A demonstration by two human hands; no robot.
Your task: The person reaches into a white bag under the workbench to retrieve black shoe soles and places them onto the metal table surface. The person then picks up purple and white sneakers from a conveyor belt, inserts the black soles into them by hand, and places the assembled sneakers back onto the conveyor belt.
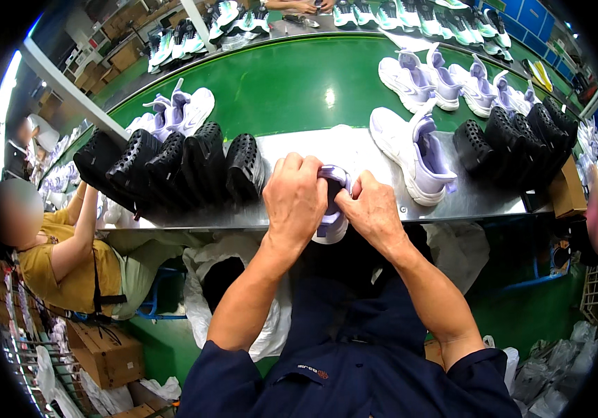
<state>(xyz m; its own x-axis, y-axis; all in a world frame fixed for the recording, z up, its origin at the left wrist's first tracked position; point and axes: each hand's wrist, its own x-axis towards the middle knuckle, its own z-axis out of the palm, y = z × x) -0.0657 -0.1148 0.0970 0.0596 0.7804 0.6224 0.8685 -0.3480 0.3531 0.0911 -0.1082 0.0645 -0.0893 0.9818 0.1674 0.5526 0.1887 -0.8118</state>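
A lavender and white sneaker (329,233) is between my hands at the front edge of the metal worktop, its collar opening toward me. My left hand (290,195) is closed around one side of the shoe. On the other side my right hand (374,210) pinches the collar, its thumb at the opening. The shoe's toe end is hidden behind my hands. Just right of my hands another lavender and white sneaker (410,153) rests on the worktop.
Black perforated shoe-shaped pieces stand in a left row (205,160) and a right row (501,139). More lavender sneakers (445,80) sit on the green belt (278,83). At left, a person in a mustard shirt (83,258) works close by. A cardboard box (104,352) lies lower left.
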